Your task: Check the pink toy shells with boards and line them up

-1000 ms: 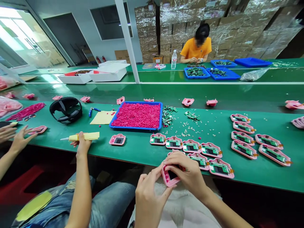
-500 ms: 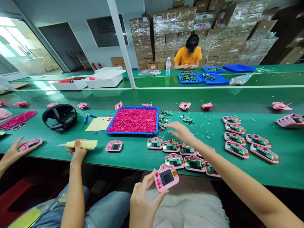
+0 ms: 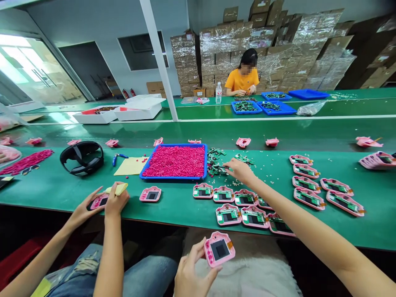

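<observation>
The pink casing (image 3: 219, 250), with a dark screen and pink buttons, is tilted above the person's lap (image 3: 247, 268), just off the edge of the green surface (image 3: 182, 208). The left hand (image 3: 198, 264) pinches it between thumb and fingers at the rim and lower corner. A slip there could drop it, and further tilting might spill any button that sits loose. Its orange ribbon (image 3: 229, 245) sticks up near the rim and could crease if snagged.

The right hand (image 3: 239, 170) reaches to the heaped circuit boards (image 3: 215, 156), fingertips touching them; I cannot tell whether they pinch 1. Boards lie tangled, so lifting 1 could drag others. The right forearm crosses low over the filled casings (image 3: 229, 214), at least 7 in 2 rows, and might nudge them. Scattered white bits (image 3: 262, 178) could cling to a board and get inside.

Farther off, the bottle (image 3: 218, 95) has a reddish label and the cartons (image 3: 218, 53) pale labels; no writing or brand is legible.
</observation>
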Demonstrator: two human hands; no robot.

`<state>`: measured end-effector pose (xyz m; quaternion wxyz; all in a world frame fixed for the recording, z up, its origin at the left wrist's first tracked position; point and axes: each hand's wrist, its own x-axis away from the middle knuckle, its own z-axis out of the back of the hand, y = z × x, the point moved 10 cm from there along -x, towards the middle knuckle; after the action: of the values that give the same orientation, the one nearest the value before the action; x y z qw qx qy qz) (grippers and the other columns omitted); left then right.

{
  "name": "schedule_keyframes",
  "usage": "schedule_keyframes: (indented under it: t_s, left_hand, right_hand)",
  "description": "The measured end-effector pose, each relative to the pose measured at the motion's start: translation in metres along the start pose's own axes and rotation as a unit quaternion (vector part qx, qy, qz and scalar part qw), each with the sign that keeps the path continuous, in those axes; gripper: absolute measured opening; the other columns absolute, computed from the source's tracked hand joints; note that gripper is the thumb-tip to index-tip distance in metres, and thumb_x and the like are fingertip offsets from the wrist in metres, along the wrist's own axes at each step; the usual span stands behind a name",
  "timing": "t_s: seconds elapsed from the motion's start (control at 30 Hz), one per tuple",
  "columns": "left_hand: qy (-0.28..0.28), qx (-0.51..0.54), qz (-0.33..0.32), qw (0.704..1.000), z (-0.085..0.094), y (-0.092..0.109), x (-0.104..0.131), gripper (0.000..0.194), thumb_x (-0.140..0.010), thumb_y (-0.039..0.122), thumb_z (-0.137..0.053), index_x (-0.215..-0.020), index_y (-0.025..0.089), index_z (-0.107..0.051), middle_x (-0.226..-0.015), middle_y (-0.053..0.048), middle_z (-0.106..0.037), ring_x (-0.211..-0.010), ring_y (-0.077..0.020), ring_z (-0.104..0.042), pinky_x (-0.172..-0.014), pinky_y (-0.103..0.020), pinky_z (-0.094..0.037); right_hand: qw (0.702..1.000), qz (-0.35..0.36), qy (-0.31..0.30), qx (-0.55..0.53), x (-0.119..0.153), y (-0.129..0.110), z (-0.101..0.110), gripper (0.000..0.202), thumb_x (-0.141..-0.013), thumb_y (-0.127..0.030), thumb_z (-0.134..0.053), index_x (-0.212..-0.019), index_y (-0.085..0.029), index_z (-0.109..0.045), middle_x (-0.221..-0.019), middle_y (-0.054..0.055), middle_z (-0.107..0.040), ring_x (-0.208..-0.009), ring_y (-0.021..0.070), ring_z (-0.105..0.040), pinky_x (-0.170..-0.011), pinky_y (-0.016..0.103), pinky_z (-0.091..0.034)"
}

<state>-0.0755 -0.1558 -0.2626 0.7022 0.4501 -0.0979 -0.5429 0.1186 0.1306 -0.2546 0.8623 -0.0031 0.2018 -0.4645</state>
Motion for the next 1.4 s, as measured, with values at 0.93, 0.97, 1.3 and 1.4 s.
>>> schedule_keyframes:
  t_s: [0.93, 0.97, 1.3, 1.4]
  left_hand:
    - [-0.14, 0.066, 0.035, 0.987, -0.025, -0.012, -0.007, 0.061, -0.072, 0.069, -0.063, -0.12, 0.031, -0.062, -0.103, -0.001, -0.078, -0.094, -0.0203, -0.074, -0.085, -0.027, -0.056]
    - [-0.139, 0.072, 0.047, 0.987, -0.024, -0.013, -0.009, 0.061, -0.072, 0.068, -0.064, -0.119, 0.031, -0.063, -0.103, -0.001, -0.078, -0.095, -0.0206, -0.073, -0.086, -0.028, -0.056]
    - [-0.072, 0.087, 0.064, 0.992, -0.012, -0.003, -0.022, 0.04, -0.068, 0.049, -0.076, -0.106, 0.038, -0.069, -0.083, 0.006, -0.078, -0.088, -0.0273, -0.075, -0.074, -0.038, -0.064]
    - [-0.074, 0.094, 0.064, 0.991, -0.013, -0.003, -0.022, 0.042, -0.067, 0.048, -0.077, -0.107, 0.037, -0.069, -0.085, 0.005, -0.078, -0.086, -0.0277, -0.076, -0.076, -0.039, -0.064]
  right_hand:
    - [0.992, 0.05, -0.02, -0.116, 0.047, 0.043, 0.02, 0.013, -0.078, -0.027, -0.075, -0.091, -0.027, -0.076, -0.129, 0.005, -0.064, -0.132, 0.0309, -0.042, -0.109, 0.054, -0.037]
    - [0.991, 0.041, -0.007, -0.124, 0.05, 0.045, 0.023, 0.01, -0.078, -0.028, -0.074, -0.088, -0.027, -0.076, -0.128, 0.005, -0.064, -0.132, 0.0309, -0.042, -0.109, 0.054, -0.036]
    - [0.994, -0.042, -0.017, -0.1, 0.076, 0.054, 0.017, 0.015, -0.084, -0.037, -0.068, -0.082, -0.026, -0.077, -0.118, 0.008, -0.069, -0.124, 0.0332, -0.05, -0.102, 0.055, -0.042]
    - [0.996, -0.037, -0.042, -0.073, 0.08, 0.04, 0.02, 0.027, -0.078, -0.052, -0.072, -0.076, -0.025, -0.076, -0.118, 0.008, -0.069, -0.126, 0.0364, -0.048, -0.103, 0.059, -0.04]
